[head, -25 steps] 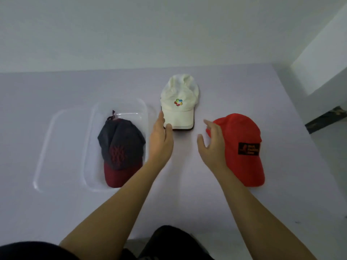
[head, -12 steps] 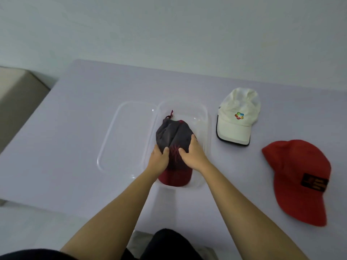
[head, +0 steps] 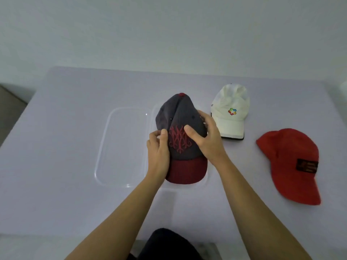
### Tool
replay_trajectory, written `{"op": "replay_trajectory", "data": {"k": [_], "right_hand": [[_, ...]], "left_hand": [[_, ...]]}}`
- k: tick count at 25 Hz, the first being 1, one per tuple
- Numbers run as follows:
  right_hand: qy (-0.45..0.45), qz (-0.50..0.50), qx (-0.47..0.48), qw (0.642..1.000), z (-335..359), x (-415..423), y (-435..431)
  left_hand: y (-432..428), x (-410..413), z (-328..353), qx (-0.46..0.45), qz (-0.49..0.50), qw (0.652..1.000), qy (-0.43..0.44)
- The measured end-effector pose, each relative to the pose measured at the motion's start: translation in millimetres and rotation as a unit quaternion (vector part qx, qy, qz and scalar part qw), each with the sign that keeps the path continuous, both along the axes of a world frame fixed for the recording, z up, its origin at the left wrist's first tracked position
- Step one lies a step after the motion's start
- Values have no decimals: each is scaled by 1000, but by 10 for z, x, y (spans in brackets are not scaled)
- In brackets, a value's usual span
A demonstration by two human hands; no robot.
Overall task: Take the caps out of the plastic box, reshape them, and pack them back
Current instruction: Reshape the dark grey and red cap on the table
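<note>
A dark grey cap (head: 180, 117) with a maroon brim and a red embroidered logo is held up over the clear plastic box (head: 206, 180), which it mostly hides. My left hand (head: 158, 154) grips its left side, thumb on the front panel. My right hand (head: 206, 139) grips its right side, thumb beside the logo. A white cap (head: 230, 111) with a coloured logo lies on the table to the right of the box. A red cap (head: 291, 162) with a black patch lies farther right.
The box's clear lid (head: 122, 145) lies flat just left of the box. Everything rests on a pale lilac table (head: 65, 128) against a white wall. The table's left edge drops off to the floor. A dark knee (head: 169, 243) shows at the bottom.
Both hands went from the table near the white cap to the grey cap in the box, took hold of it and raised it. The camera view shifted.
</note>
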State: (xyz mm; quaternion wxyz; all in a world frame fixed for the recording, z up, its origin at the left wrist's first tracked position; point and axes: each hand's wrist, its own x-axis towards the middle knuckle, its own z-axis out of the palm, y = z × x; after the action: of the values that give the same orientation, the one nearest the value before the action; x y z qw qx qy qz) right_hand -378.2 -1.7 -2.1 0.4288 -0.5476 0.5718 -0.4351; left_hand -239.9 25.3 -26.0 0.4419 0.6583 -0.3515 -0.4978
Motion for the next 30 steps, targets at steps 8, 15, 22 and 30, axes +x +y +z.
{"op": "replay_trajectory", "data": {"k": [8,15,22,30], "right_hand": [[-16,-265,-68,962,379,-588,576],[3,-256,141,956,-152,-1571,1001],[113,-158,204,960,-773,-2088,794],[163,-33,211,963,-1099,-2159,481]], "left_hand": [[128,-649,601,-32,-108,993,-18],[592,-1564,39,69,-177,981,-30],[623,-2001,-633,105,-142,979,-99],[671,-2026,-1010,73,-102,968,-217]]}}
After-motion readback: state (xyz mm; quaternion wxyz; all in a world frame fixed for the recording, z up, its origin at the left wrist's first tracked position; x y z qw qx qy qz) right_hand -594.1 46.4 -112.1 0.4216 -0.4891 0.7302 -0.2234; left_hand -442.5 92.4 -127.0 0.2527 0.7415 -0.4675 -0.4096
